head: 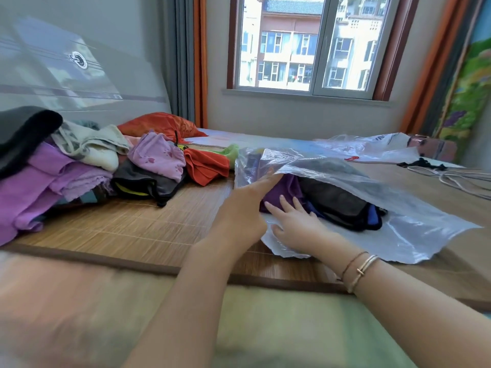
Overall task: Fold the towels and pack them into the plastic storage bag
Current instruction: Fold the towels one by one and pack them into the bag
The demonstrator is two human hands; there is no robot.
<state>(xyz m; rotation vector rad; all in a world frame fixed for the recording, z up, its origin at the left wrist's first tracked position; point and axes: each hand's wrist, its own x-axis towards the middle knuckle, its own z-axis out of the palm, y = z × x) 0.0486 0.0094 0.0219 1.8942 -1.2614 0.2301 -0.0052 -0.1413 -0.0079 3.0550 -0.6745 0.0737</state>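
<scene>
The left hand (243, 205) lifts the upper lip of the clear, crinkled plastic storage bag (414, 224); whether its fingertips pinch the film or only prop it cannot be told. The right hand (297, 224), fingers straight and spread, presses flat at the bag's mouth, touching the folded purple towel (281, 189) inside. A folded dark grey towel (337, 200) lies just beside it, deeper in. The bag rests on the woven bamboo mat (127, 229). The film looks thin, slippery and easily torn, so hold it at the rim. The towels look soft and limp; support them from beneath. The heap of unfolded towels (79, 166) waits to the left.
</scene>
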